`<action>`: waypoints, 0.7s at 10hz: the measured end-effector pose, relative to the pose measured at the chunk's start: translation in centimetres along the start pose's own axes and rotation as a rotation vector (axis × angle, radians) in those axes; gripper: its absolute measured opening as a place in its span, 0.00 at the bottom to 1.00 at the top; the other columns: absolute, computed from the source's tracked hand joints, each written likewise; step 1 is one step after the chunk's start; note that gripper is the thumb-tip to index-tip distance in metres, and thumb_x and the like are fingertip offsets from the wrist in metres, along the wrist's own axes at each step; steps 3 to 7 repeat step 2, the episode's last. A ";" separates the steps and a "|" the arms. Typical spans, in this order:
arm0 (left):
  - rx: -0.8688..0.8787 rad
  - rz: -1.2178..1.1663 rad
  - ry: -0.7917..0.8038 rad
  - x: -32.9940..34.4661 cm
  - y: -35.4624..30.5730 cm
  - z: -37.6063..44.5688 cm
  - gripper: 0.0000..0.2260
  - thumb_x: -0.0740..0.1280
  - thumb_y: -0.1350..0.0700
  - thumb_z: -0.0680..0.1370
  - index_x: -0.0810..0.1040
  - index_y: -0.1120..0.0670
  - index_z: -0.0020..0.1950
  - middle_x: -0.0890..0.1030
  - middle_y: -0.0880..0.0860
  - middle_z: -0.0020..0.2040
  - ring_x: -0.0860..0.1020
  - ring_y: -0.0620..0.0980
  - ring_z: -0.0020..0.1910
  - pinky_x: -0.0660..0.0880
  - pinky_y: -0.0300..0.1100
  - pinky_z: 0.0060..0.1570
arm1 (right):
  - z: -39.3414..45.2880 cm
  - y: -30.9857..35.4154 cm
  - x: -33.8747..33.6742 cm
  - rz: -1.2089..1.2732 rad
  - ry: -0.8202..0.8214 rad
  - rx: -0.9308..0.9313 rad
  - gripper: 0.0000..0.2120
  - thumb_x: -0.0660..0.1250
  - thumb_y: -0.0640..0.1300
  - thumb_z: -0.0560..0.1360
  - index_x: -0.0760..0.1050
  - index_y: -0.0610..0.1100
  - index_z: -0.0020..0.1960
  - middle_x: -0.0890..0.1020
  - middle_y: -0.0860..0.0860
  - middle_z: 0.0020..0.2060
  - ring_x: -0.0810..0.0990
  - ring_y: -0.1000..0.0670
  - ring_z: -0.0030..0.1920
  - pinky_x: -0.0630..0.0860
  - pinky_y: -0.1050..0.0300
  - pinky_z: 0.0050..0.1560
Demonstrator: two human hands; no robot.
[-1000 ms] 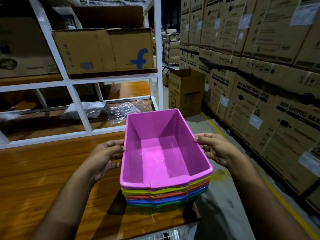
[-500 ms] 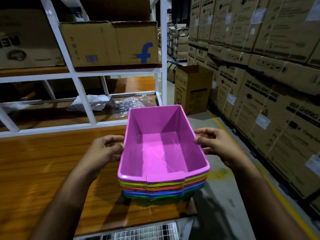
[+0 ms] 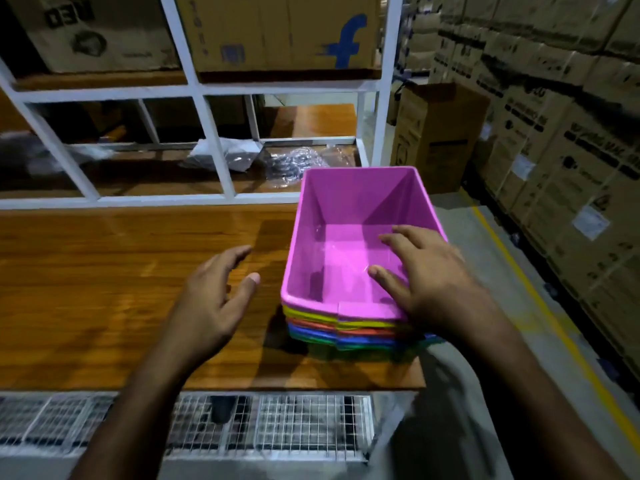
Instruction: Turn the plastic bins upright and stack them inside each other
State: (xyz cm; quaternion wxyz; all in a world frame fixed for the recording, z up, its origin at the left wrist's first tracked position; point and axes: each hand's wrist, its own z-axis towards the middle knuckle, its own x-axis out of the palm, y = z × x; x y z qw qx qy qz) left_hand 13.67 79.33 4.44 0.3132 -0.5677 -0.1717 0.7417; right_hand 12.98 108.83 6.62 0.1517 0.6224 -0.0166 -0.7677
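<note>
A pink plastic bin stands upright on top of a nested stack of bins; yellow, orange, blue and green rims show beneath it. The stack rests at the right front corner of a wooden table. My left hand hovers open over the table just left of the stack, not touching it. My right hand is open with fingers spread over the pink bin's near right corner, hiding part of its rim; whether it touches the rim is unclear.
A white metal rack behind the table holds cardboard boxes and plastic wrapping. Stacked cartons line the right side past a floor aisle with a yellow line. A wire mesh shelf lies below the table's front edge.
Both hands have let go of the pink bin's sides. My left hand drew back to the left over the table; my right hand moved over the bin's near right corner. The view tilted down.
</note>
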 end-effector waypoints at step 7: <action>-0.015 0.157 -0.041 -5.8 4.9 -2.0 0.23 0.58 0.44 0.80 0.64 0.47 0.75 0.71 0.50 0.71 0.66 0.48 0.70 0.66 0.47 0.63 | 0.6 8.6 0.0 -0.026 -0.025 -0.049 0.30 0.51 0.64 0.77 0.64 0.49 0.74 0.68 0.47 0.73 0.63 0.46 0.74 0.61 0.46 0.73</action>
